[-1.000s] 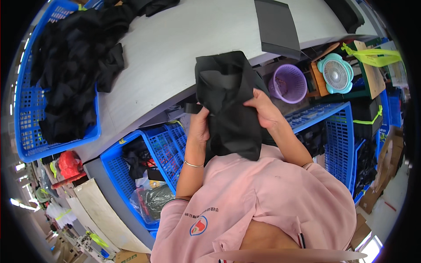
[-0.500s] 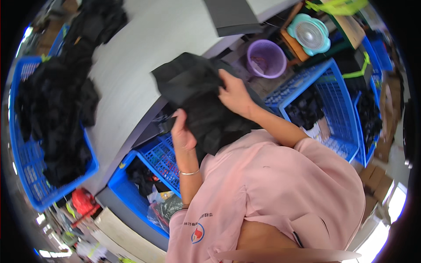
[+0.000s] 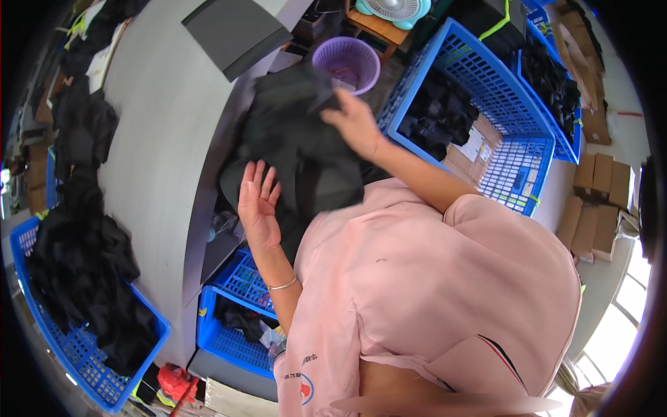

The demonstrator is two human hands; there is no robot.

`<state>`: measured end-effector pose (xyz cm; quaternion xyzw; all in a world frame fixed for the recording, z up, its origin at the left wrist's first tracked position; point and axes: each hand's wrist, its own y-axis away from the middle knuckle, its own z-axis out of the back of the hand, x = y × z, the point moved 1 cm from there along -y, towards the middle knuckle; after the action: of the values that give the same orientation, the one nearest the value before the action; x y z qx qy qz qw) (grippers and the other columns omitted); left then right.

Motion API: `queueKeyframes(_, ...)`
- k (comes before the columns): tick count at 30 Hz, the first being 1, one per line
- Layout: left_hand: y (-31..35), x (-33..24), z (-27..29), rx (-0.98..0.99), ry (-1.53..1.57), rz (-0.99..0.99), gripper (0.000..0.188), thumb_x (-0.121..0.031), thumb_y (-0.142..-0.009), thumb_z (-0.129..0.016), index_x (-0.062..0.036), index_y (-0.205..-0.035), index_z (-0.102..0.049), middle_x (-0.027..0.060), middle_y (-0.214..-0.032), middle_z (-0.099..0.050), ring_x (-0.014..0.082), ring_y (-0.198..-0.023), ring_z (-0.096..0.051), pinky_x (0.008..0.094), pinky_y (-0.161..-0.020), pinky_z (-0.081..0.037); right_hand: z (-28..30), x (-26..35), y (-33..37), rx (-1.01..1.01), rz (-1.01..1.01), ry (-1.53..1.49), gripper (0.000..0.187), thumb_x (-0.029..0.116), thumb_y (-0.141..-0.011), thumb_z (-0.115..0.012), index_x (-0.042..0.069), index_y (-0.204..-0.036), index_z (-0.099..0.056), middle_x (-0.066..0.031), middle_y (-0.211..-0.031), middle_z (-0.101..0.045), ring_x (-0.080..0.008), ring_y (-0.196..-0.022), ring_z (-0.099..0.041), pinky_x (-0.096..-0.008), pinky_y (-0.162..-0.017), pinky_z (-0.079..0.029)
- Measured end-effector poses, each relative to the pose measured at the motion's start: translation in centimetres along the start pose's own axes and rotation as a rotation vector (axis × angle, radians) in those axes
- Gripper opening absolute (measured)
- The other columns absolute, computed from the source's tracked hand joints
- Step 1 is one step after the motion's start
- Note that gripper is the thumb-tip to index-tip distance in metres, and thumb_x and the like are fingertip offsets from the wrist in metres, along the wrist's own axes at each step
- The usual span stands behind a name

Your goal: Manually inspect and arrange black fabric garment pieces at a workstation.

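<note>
Black garment hangs at frame centre over the grey bench edge. Right hand fingers grip its top; left hand lies open-fingered against it. Blue crates fill the upper right, a purple basket beside them.

The left hand is held open with the fingers spread and the palm turned up. The right hand is closed in a grip, its arm stretched forward.

We see a black garment on a pale grey table. At one o'clock sit a purple basket and blue crates; our sleeve is pink.
</note>
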<state>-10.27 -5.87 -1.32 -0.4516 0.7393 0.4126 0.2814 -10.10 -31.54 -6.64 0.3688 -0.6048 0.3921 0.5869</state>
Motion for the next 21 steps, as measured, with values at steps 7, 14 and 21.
queueKeyframes(7, 0.5, 3.0, 3.9, -0.147, -0.132, 0.094, 0.044, -0.02, -0.1, -0.057, 0.0028, -0.137, -0.049, 0.0174, -0.133, -0.058, 0.0265, -0.116, -0.062, 0.0367, -0.092, -0.054, 24.0, -5.4, 1.4, -0.806, -0.29, -0.11, 0.029, 0.001, -0.084, -0.069, 0.005, -0.112, -0.064, -0.0072, -0.099, -0.068, -0.0193, -0.086, -0.062, -0.0348, -0.078, -0.052)
queueKeyframes(14, 0.3, 3.8, 4.0, -0.079, -0.021, 0.122, 0.039, -0.02, -0.099, -0.058, 0.0026, -0.131, -0.053, 0.016, -0.125, -0.062, 0.0242, -0.108, -0.065, 0.0369, -0.088, -0.057, 47.5, -5.0, 1.1, -0.899, -0.003, 0.565, 0.051, 0.025, -0.082, -0.077, 0.0, -0.123, -0.061, -0.0158, -0.105, -0.068, -0.0268, -0.09, -0.063, -0.0395, -0.083, -0.052)
queueKeyframes(21, 0.9, 2.1, 4.0, -0.136, -0.169, -0.026, 0.037, -0.019, -0.097, -0.062, 0.0013, -0.128, -0.058, 0.0122, -0.124, -0.063, 0.0209, -0.107, -0.065, 0.0328, -0.088, -0.055, 35.4, -9.2, -5.2, -0.607, -0.117, 1.11, 0.052, 0.02, -0.085, -0.068, -0.011, -0.125, -0.054, -0.0291, -0.122, -0.061, -0.0451, -0.114, -0.057, -0.0462, -0.1, -0.045)
